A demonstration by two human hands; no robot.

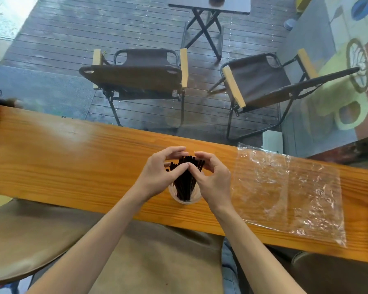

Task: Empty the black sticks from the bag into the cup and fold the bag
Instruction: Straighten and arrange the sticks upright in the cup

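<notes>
Head camera: looks steeply down, close over wooden counter point(72, 149).

**No readable writing in view**

Nothing here can be read as text, a label, a brand or a number. The clear plastic bag point(289, 194) lying flat on the wooden counter point(72, 158) bears only creases and glare, no print that shows. The cup point(186, 197) and the black sticks point(186, 177) carry no visible marking. The painted wall point(348, 60) shows coloured shapes only, without letters.
</notes>
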